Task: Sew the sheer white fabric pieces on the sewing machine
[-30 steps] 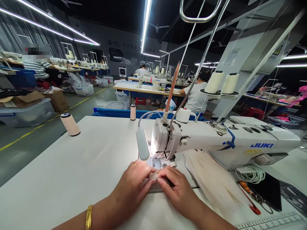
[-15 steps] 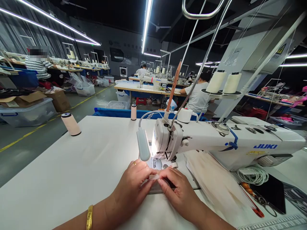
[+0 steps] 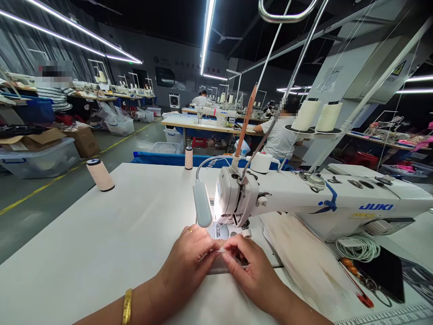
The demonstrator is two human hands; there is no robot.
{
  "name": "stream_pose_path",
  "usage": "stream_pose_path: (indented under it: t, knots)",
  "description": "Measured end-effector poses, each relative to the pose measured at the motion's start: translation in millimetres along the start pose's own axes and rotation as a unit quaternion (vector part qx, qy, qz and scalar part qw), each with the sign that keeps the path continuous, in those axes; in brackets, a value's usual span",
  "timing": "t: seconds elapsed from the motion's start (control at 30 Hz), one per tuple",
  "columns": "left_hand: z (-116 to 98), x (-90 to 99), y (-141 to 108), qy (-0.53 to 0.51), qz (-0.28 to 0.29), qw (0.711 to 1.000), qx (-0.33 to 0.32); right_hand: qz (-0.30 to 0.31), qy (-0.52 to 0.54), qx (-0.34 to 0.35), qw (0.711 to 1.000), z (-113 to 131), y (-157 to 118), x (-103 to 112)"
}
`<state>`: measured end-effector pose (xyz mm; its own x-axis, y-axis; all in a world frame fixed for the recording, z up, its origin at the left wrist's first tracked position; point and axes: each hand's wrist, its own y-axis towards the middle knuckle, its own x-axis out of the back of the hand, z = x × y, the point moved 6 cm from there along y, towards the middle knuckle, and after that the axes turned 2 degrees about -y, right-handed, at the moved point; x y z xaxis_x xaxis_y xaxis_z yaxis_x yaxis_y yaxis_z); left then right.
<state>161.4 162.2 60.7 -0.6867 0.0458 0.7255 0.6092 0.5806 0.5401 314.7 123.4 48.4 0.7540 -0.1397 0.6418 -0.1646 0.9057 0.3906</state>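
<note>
Just in front of the needle area of a white sewing machine, a small piece of thin, sheer fabric is stretched between my fingertips. My left hand pinches its left side between thumb and fingers. My right hand pinches the right side, its fingertips close to those of the left. A grey lamp shines beside the machine head, above my left hand. Pale sheer fabric lies on the table under the machine arm, right of my right hand.
Two pinkish thread cones stand at the table's far side. On the right are a coiled white cable, a black phone-like slab, red scissors and a clear ruler. A person in white sits beyond the machine.
The fabric between my fingertips has shifted slightly and looks more gathered. Both hands stay in nearly the same place. The person in white has their head a little more in sight.
</note>
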Motion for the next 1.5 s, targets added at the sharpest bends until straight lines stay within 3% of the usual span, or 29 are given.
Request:
stream_pose_path:
  t: [0.23,0.43,0.53,0.6,0.67,0.77,0.83,0.87,0.93,1.0,1.07,1.17,1.33,1.5]
  knots:
    - [-4,1.4,1,-0.035,-0.006,0.999,-0.005,0.001,0.026,0.048,0.998,9,0,4]
    - [-1,0.5,1,-0.042,-0.007,0.999,0.004,-0.004,0.021,0.046,0.999,5,1,3]
    - [-9,6.6,2,-0.066,0.001,0.998,0.022,0.005,0.007,0.046,0.999,12,-1,9]
    - [-21,13.8,2,-0.112,0.035,0.991,0.057,0.043,0.001,0.034,0.998,27,-6,20]
    - [-37,17.4,-2,-0.199,0.116,0.966,0.118,0.112,0.009,-0.013,0.994,45,-16,34]
    - [-57,13.6,-12,-0.342,0.252,0.879,0.218,0.226,0.061,-0.128,0.964,62,-30,50]
    - [-57,8.0,-15,-0.371,0.278,0.848,0.259,0.265,0.081,-0.174,0.945,61,-29,49]
    - [-52,4.7,-13,-0.357,0.265,0.855,0.266,0.265,0.081,-0.188,0.942,55,-24,45]
    - [-33,-1.8,-6,-0.287,0.207,0.900,0.255,0.241,0.042,-0.177,0.953,39,-8,33]
    - [-13,-10.2,0,-0.165,0.174,0.942,0.236,0.195,-0.053,-0.145,0.969,20,11,19]
    - [2,-15.9,3,-0.031,0.155,0.965,0.211,0.171,-0.101,-0.139,0.970,5,25,4]
    - [9,-17.2,6,0.075,0.119,0.982,0.129,0.147,-0.144,-0.140,0.968,-6,37,-10]
    - [-2,-18.8,2,0.107,0.085,0.989,-0.063,0.127,-0.203,-0.123,0.963,-6,39,-11]
    - [0,-18.6,1,0.100,0.073,0.990,-0.072,0.103,-0.279,-0.079,0.952,-3,22,-4]
